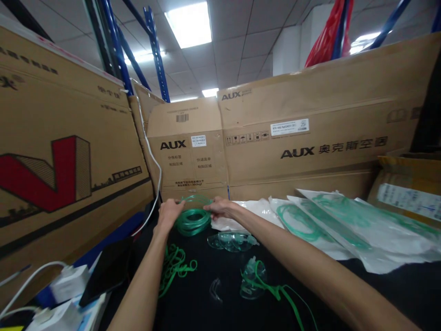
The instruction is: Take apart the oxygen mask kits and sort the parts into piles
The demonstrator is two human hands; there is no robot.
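Both my arms reach forward over a black table [396, 294]. My left hand [169, 214] and my right hand [219, 208] are closed on the two sides of a coil of green tubing [193, 219] held just above the table's far edge. A clear plastic mask [232, 241] lies right below my right hand. Nearer to me lie a second clear mask with a green strap [254, 279] and a loose green strap [174, 266].
Sealed bags of green tubing [330, 225] overlap at the right. Tall AUX cardboard boxes [310, 138] wall in the back and left. A white cable [155, 184] hangs at the left; a black phone [106, 271] and white chargers [69, 282] lie at the lower left.
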